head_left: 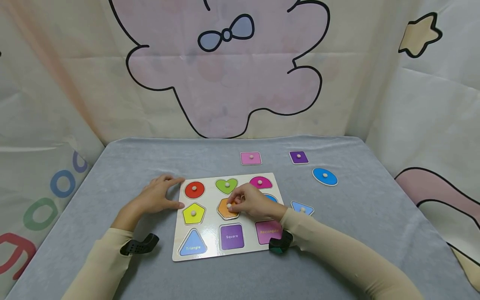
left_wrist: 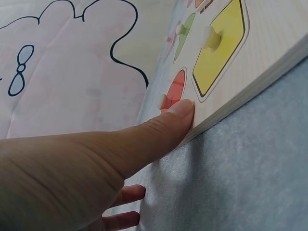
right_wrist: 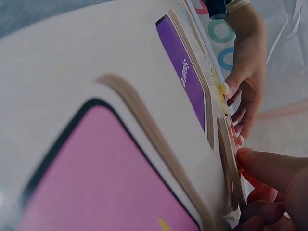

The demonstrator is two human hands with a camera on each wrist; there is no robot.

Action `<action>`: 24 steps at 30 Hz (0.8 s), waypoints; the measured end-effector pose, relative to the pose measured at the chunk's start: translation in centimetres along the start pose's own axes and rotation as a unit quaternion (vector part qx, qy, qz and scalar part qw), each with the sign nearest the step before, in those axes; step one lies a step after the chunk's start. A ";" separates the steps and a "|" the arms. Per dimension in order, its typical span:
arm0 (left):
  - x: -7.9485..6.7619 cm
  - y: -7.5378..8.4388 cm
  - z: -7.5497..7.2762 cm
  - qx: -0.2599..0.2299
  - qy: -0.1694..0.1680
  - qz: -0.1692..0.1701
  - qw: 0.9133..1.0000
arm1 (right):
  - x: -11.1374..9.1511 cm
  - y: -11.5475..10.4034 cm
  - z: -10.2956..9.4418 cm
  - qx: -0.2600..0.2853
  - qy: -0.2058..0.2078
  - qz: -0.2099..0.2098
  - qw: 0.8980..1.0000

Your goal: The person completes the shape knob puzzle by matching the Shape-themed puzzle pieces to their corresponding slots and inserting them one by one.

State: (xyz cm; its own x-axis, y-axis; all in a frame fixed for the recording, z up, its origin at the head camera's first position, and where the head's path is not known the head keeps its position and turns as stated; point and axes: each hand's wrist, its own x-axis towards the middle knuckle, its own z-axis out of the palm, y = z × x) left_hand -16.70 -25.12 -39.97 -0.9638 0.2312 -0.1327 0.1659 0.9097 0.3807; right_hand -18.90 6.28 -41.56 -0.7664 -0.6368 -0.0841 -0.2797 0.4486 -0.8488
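Note:
A wooden shape puzzle board [head_left: 211,227] lies on the grey cloth. My right hand [head_left: 256,203] pinches the small knob of an orange hexagon piece [head_left: 223,211] over the middle of the board; in the right wrist view the piece shows edge-on. At the board's left edge rests my left hand [head_left: 156,196], its thumb [left_wrist: 161,125] against the side near the red circle piece [head_left: 195,186]. Close by sit a yellow pentagon piece [head_left: 189,219], a green heart [head_left: 225,190] and a magenta half-circle [head_left: 265,181].
Recesses marked Triangle [head_left: 193,241], Square [head_left: 231,243] and Rectangle [head_left: 267,238] line the near side of the board. Off the board lie a pink rectangle piece [head_left: 245,160], a purple square-like piece [head_left: 296,160], a blue oval [head_left: 322,180] and a blue triangle [head_left: 300,205], partly behind the right forearm.

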 end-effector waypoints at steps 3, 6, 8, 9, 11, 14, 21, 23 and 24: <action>0.0 0.0 0.0 -0.001 0.000 0.000 1.000 | 0.1 -0.1 0.0 -0.003 0.000 0.001 1.000; 0.0 -0.1 0.0 -0.001 0.000 0.000 1.000 | 0.1 -0.1 0.0 -0.008 0.002 0.003 1.000; 0.0 -0.1 0.0 -0.001 0.000 0.001 1.000 | 0.2 -0.2 0.1 -0.011 0.004 0.006 1.000; 0.0 -0.2 -0.1 -0.002 0.001 0.002 1.000 | 0.2 -0.2 0.1 -0.012 0.005 0.006 1.000; 0.0 -0.2 -0.1 -0.003 0.001 0.002 1.000 | 0.2 -0.2 0.2 -0.016 0.008 0.009 1.000; 0.0 -0.1 -0.2 -0.003 0.001 0.003 1.000 | 0.2 -0.3 0.3 -0.020 0.011 0.015 1.000; 0.1 -0.2 0.0 -0.001 -0.001 0.000 1.000 | 0.1 -0.4 0.3 -0.017 0.005 0.028 0.999; 0.1 -0.2 0.0 0.000 0.000 0.000 1.000 | 0.1 -0.3 0.3 -0.017 0.004 0.028 0.999; 0.1 -0.2 0.0 0.001 0.000 0.001 1.000 | 0.1 -0.3 0.3 -0.017 0.003 0.027 0.999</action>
State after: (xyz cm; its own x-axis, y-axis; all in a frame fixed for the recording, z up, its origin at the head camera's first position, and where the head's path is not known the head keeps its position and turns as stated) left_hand -16.85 -25.30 -40.09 -0.9634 0.2330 -0.1323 0.1681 0.9101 0.3788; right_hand -18.73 5.92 -41.44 -0.7845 -0.6073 -0.1256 -0.2569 0.5026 -0.8255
